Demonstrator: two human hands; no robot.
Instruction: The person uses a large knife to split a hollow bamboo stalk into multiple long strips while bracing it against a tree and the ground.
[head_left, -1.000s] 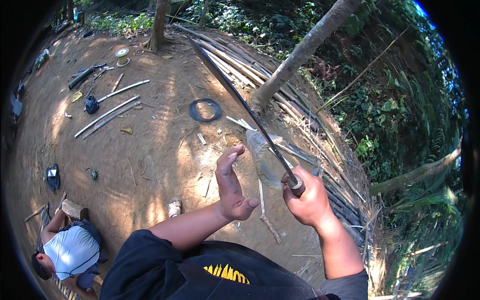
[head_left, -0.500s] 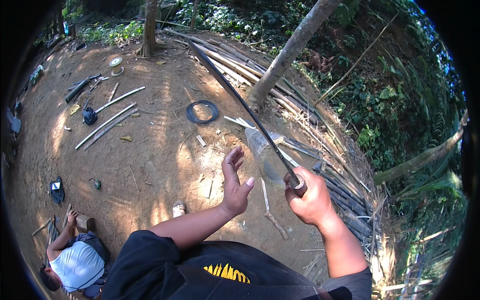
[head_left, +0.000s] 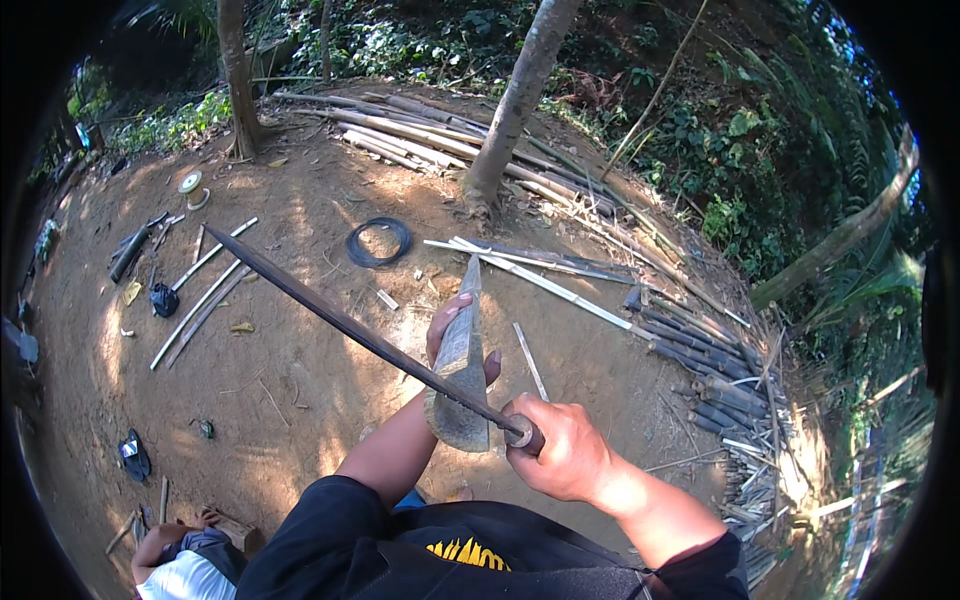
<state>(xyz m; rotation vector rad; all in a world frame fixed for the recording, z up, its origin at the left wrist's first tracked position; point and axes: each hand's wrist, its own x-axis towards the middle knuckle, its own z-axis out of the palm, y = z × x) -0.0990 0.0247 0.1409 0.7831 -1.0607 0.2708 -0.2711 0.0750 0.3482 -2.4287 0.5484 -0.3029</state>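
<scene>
My right hand (head_left: 565,450) is wrapped round the wooden handle (head_left: 525,434) of a machete. Its long dark blade (head_left: 330,315) slants up to the far left, crossing in front of a grey-brown tapered piece (head_left: 458,365) that looks like wood. That piece has its narrow tip away from me and its broad rounded end near me. Behind it is my left hand (head_left: 440,325), with fingers along the piece's left edge and the thumb by its right edge. The palm is hidden. I appear to hold the piece there.
Bamboo poles (head_left: 400,140) lie by a leaning tree trunk (head_left: 520,100). Dark cut lengths (head_left: 700,350) are stacked at right. A wire coil (head_left: 379,242), a spool (head_left: 191,186) and pale strips (head_left: 205,300) lie on the dirt. Another person (head_left: 190,575) is at lower left.
The machete has swung from pointing up and away to pointing left. The tapered piece, blurred and apart from my empty left hand before, is now against that hand. My view has shifted.
</scene>
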